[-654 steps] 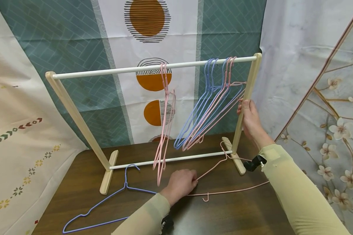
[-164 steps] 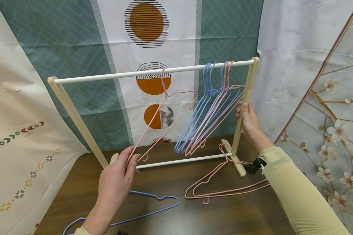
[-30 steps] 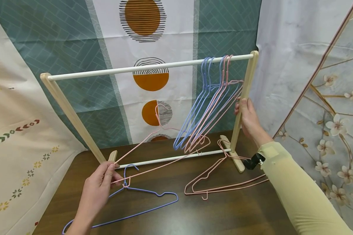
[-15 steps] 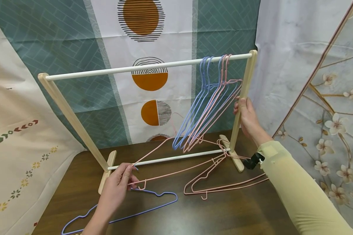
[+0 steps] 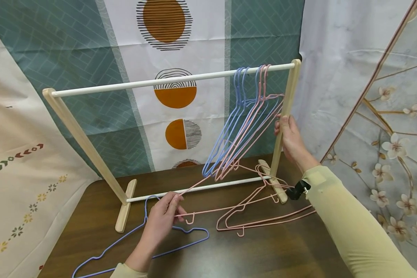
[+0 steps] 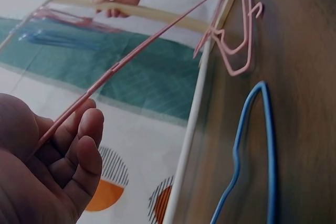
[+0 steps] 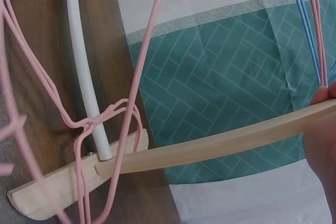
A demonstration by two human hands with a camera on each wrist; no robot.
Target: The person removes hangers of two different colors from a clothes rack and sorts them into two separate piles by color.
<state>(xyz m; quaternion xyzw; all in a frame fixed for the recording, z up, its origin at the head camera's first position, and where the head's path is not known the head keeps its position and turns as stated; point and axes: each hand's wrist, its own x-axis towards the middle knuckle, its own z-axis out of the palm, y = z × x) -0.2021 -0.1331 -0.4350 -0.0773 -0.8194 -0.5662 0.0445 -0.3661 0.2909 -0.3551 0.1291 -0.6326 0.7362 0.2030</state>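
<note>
My left hand [image 5: 165, 212] pinches one end of a pink hanger [image 5: 226, 209], seen nearly edge-on in the left wrist view [image 6: 136, 51]. This hanger is off the rail and reaches right, above the pink hangers [image 5: 264, 224] lying on the table by the rack's right foot. Its hook is hard to make out behind the hanging ones. My right hand [image 5: 292, 139] grips the rack's right wooden post [image 5: 292, 85]. Blue hangers [image 5: 237, 87] and pink hangers [image 5: 264, 83] hang bunched at the right of the white top rail [image 5: 132, 84].
A blue hanger [image 5: 207, 233] lies on the dark wooden table [image 5: 260, 256], partly behind my left hand. The rack's left post [image 5: 85, 144] and lower white rail [image 5: 215, 186] stand behind. Patterned cloths [image 5: 365, 50] surround the table.
Earlier, two pink hangers hung at mid-rail; the last was lifted off within recent seconds. My left hand has since moved right with it, towards those on the table. My right hand stays on the post.
</note>
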